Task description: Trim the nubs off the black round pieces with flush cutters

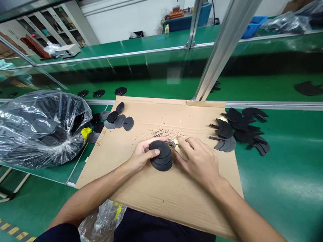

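Pinching a stack of black discs [161, 156] above the cardboard [199, 117], the left hand [140, 155] has its thumb on top and its other fingers behind and beneath, partly hidden. The stack is slightly fanned, its lower edges showing in steps. The right hand [202, 161] wraps its fingers around the pale handles of the pliers [181, 151], whose metal tip is at the stack's upper right edge, just beside the left index fingertip. Whether the jaws are apart or together I cannot tell.

That closeness looks like the main risk: should the pliers slip, or the discs slide under the thumb, the tip could nip the finger. A slack pinch might let the stack fan further and shed discs; a skewed bite might nick a rim. The black crumbs [163, 132] beyond the hands could cling to the discs. The overlapping pieces [246, 129] on the right of the tabletop [272, 178] could scatter if an elbow caught them.

No brand, label or writing can be read; the bag [42, 127] has a yellow tie [86, 134], with no lettering legible on it
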Action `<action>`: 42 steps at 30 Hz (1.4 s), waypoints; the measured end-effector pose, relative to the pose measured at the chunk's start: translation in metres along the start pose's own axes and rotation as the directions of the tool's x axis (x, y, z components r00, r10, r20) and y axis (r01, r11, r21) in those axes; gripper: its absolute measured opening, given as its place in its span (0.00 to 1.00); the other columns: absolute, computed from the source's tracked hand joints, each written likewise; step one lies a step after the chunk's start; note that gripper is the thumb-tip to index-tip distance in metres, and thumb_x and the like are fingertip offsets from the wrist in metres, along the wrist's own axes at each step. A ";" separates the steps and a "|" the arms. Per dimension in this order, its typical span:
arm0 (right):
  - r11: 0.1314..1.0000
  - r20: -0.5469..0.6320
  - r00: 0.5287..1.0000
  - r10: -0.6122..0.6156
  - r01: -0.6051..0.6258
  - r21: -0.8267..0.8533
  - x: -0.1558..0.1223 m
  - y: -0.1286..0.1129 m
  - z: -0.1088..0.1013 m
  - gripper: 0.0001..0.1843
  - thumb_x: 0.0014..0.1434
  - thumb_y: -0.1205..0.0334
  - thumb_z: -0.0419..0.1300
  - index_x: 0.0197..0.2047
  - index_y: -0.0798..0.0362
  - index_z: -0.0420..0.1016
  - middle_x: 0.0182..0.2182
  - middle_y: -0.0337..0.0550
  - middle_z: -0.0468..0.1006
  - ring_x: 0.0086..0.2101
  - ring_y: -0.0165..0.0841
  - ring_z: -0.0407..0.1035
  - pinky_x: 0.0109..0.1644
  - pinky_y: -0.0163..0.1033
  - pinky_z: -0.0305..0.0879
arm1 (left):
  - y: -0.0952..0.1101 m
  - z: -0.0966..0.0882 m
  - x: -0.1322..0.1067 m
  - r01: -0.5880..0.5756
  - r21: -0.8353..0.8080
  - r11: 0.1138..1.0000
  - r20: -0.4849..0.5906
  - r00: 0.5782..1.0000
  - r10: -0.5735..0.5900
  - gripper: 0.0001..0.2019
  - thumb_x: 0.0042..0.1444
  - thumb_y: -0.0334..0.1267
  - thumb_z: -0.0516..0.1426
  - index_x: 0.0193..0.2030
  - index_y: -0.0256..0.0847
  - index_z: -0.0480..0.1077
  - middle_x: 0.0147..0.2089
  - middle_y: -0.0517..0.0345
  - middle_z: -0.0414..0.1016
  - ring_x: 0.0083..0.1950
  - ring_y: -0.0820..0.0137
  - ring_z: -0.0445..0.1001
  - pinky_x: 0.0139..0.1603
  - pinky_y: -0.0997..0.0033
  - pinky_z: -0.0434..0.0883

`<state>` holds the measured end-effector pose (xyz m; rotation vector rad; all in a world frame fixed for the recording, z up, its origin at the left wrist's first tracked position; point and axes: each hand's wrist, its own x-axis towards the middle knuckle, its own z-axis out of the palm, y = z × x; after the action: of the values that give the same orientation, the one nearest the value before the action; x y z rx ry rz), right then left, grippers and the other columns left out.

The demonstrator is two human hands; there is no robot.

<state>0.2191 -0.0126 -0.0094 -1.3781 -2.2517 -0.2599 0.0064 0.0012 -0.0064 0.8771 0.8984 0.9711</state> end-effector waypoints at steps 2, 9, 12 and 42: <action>1.000 -0.008 1.000 0.010 -0.010 -0.001 0.000 0.001 0.000 0.15 0.67 0.57 0.57 0.54 0.53 0.75 0.35 0.45 0.80 0.35 0.38 0.69 0.35 0.41 0.56 | 0.000 0.000 0.001 -0.042 0.016 0.999 -0.059 0.997 0.043 0.20 0.45 0.37 0.69 0.47 0.37 0.81 0.38 0.54 0.82 0.40 0.66 0.77 0.45 0.69 0.72; 0.946 0.013 0.986 0.165 -0.161 0.282 0.002 0.002 -0.002 0.15 0.66 0.56 0.59 0.53 0.53 0.75 0.37 0.47 0.80 0.36 0.39 0.72 0.37 0.41 0.64 | 0.000 0.000 0.009 -0.119 -0.065 0.991 -0.246 0.964 0.100 0.15 0.43 0.36 0.70 0.39 0.37 0.77 0.38 0.58 0.79 0.41 0.70 0.75 0.46 0.73 0.71; 0.690 0.154 0.943 0.294 -0.321 0.649 0.005 -0.001 -0.004 0.14 0.65 0.54 0.60 0.50 0.52 0.73 0.36 0.44 0.79 0.33 0.36 0.73 0.36 0.40 0.69 | -0.001 0.000 0.010 -0.101 -0.091 0.991 -0.235 0.969 0.077 0.16 0.44 0.38 0.71 0.39 0.37 0.75 0.35 0.61 0.77 0.37 0.73 0.73 0.42 0.75 0.69; 0.475 0.218 0.965 0.144 -0.260 0.841 0.006 -0.011 -0.017 0.06 0.59 0.67 0.60 0.37 0.48 0.66 0.30 0.36 0.68 0.30 0.31 0.65 0.34 0.37 0.66 | 0.003 -0.016 0.009 0.208 0.136 0.969 0.307 0.921 -0.241 0.17 0.46 0.47 0.72 0.36 0.36 0.81 0.39 0.50 0.82 0.39 0.68 0.78 0.42 0.72 0.71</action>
<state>0.2120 -0.0203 0.0087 -1.0366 -1.7727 0.9695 -0.0060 0.0134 -0.0117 0.9623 0.7517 0.5661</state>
